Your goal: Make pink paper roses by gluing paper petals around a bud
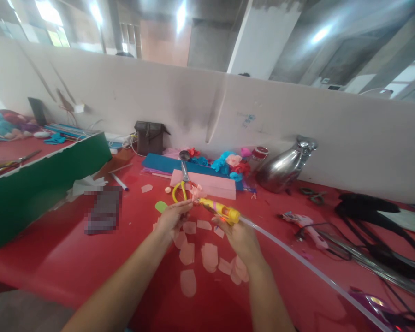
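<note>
Red-covered table [131, 272] stretches out below a pale partition [180, 97], with bright lamps [181, 18] in the grey hall behind. On it, 2 bare hands work near each other, and the yellow glue gun [221, 210] lies between them, so everything else can be placed from it.

What matters most is the line from the nozzle to the pink flower [195, 191]. The glue gun's long axis runs almost sideways, tipped slightly, with its nozzle to the left and its rear end to the right. The flower sits just off the nozzle, on its left and slightly farther from the person; whether the 2 touch is too blurred to tell. The left hand [174, 216] is the nearer 1 to the nozzle, and its fingertips appear to pinch the flower at its lower edge. The right hand [240, 235] is wrapped round the glue gun's handle, below and behind the barrel, though part of that grasp is hidden. From this grip, the flower lies to the left, past the nozzle.

A clear glue stick [297, 256] trails from the glue gun's rear toward the lower right. Loose pink petals [210, 257] lie on the near side of the glue gun, pink paper [219, 186] on its far side, and a steel jug [278, 170] beyond it to the right.
</note>
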Demonstrator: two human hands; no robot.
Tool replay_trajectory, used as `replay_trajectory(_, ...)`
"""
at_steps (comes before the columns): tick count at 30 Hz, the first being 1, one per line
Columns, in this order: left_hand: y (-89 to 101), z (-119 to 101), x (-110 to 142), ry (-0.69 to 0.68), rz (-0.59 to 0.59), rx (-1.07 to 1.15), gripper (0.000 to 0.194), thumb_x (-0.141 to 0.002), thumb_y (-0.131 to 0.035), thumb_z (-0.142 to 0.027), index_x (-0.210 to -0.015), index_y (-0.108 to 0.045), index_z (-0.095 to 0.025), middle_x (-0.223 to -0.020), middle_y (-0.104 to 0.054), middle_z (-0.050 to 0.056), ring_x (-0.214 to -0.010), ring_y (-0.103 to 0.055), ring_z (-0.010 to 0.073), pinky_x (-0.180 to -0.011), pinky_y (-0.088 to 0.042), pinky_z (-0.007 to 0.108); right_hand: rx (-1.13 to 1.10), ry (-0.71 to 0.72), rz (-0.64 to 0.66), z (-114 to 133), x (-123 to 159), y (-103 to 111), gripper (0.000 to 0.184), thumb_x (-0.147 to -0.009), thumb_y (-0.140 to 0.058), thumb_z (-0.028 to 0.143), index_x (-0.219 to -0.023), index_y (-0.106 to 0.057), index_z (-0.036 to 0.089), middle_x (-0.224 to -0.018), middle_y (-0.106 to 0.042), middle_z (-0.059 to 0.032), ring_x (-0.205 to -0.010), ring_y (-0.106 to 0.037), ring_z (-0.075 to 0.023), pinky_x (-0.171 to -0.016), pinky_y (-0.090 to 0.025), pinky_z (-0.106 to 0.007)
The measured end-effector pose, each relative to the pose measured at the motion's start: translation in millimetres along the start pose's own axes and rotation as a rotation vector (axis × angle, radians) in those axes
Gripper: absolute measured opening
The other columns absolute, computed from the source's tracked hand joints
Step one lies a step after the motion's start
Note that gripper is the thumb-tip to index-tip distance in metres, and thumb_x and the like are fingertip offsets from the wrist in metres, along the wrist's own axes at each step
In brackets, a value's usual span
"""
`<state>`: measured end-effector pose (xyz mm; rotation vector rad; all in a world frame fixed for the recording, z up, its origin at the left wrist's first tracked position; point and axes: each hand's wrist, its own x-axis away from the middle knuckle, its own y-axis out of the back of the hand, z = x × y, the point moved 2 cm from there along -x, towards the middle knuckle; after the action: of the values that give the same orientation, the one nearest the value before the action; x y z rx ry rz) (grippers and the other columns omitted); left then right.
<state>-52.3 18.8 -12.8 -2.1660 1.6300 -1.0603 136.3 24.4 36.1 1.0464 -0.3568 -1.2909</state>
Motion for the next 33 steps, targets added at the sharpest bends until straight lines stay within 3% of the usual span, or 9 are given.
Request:
replay_trajectory(19,0.6,0.9,-1.2,0.007,-0.011,-0.003,0.037,-0.051,-0.080,-0.019,-0.087,-0.073,-0.015,-0.060,-0.061,0.000,-0.046,-0.045,0.0024,-0.046,-0.035,0.014,0.031,0.073,-0.030,-0.1,0.5,-0.1,0.032,-0.083,-0.050,0.052,-0.088,-0.061,0.023,-0.084,-0.070,-0.0064,-0.074,-0.064,-0.0224,-0.060,-0.042,-0.029)
replay_trajectory(33,0.1,0.6,-0.2,0.013,0.024,0.010,0.032,-0.054,-0.077,-0.016,-0.086,-0.073,-0.015,-0.063,-0.063,0.000,-0.047,-0.045,0.0021,-0.046,-0.034,0.014,0.008,-0.016,-0.017,-0.8,0.1,1.3,0.035,-0.080,-0.053,0.054,-0.085,-0.064,0.021,-0.080,-0.070,-0.0069,-0.072,-0.063,-0.0233,-0.060,-0.041,-0.029)
